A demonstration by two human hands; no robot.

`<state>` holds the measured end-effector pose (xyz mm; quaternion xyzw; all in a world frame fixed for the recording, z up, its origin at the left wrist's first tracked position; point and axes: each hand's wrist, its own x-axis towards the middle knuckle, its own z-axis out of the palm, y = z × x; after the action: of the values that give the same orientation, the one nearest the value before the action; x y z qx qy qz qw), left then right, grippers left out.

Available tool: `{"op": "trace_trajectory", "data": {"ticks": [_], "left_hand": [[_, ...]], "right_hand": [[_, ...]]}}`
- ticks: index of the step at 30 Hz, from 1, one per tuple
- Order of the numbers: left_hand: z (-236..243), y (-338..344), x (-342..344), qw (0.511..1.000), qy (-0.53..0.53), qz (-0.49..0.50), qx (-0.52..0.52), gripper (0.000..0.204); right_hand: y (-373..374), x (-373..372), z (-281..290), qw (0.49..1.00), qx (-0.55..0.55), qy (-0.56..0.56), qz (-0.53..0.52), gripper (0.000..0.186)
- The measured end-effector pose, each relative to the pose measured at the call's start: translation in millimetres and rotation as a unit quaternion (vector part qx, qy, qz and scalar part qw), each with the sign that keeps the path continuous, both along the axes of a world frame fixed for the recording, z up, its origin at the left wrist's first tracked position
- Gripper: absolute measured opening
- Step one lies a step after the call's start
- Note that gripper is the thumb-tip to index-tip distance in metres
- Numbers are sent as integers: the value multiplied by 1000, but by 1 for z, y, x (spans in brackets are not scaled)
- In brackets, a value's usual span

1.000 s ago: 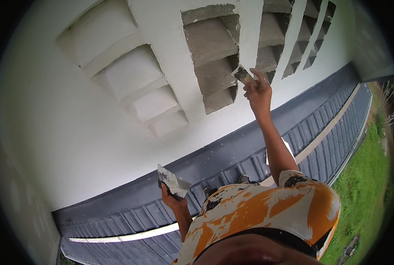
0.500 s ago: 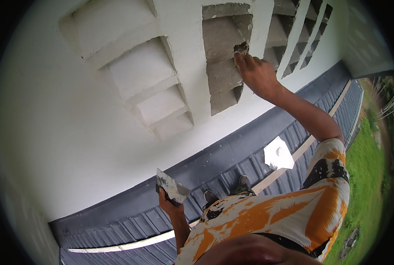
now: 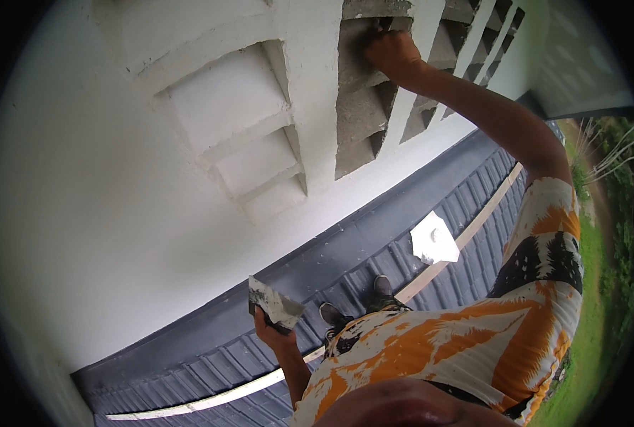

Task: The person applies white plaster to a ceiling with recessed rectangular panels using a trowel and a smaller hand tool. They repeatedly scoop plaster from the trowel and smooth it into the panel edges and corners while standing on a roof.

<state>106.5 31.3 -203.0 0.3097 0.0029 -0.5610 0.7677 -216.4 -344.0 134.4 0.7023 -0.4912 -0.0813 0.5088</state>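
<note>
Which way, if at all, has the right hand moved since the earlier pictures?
Yes: the right hand has moved upward, along the column of grey hollows.

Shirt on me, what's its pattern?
The shirt: orange and black leaf-like shapes on white, head view.

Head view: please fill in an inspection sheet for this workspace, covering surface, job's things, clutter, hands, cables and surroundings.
Surface: white wall with pale recesses and grey recesses; dark ribbed roof below.
Job's things: trowel, its flat blade smeared.
Clutter: flat white piece on the roof, by a wooden strip.
Hands: left hand grips the trowel; right hand is raised to a grey recess, its grip too dark to make out.
Cables: nothing seen.
Surroundings: grass beyond the roof, at right.
</note>
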Motion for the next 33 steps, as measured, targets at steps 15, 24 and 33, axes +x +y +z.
{"op": "trace_trajectory", "data": {"ticks": [15, 24, 33], "left_hand": [[9, 2, 5, 1000, -25, 5, 12, 38], [23, -19, 0, 998, -39, -46, -22, 37], [32, -14, -12, 998, -42, -44, -4, 38]], "right_hand": [[61, -27, -54, 997, 19, -52, 52, 7], [25, 5, -6, 988, -102, -28, 115, 6], [11, -17, -16, 998, 6, -17, 65, 14]]}}
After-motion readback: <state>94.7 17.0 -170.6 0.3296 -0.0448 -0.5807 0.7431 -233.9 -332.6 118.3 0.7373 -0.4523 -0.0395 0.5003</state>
